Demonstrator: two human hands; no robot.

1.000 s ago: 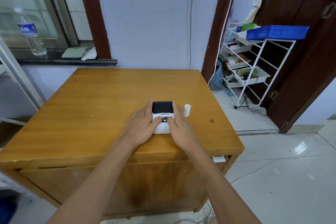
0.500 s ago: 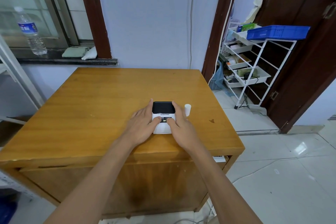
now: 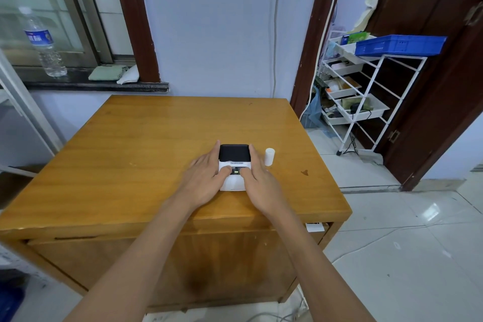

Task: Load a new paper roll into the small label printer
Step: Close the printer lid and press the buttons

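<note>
Wooden table [image 3: 146,154], pale blue wall [image 3: 214,23], white rack [image 3: 366,102], tiled floor [image 3: 407,243].

Printer [image 3: 234,162] lies flat on the table's near-right part, black lid shut at the far end, white body nearer (a small green light glows on its front panel). Paper roll [image 3: 269,156], white, stands upright just right of it.

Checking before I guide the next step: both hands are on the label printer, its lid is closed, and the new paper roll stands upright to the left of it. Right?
One thing is off. The head view shows the paper roll standing upright to the right of the label printer, not the left. The rest holds: the left hand and right hand are both on the printer, and its lid is closed.
</note>
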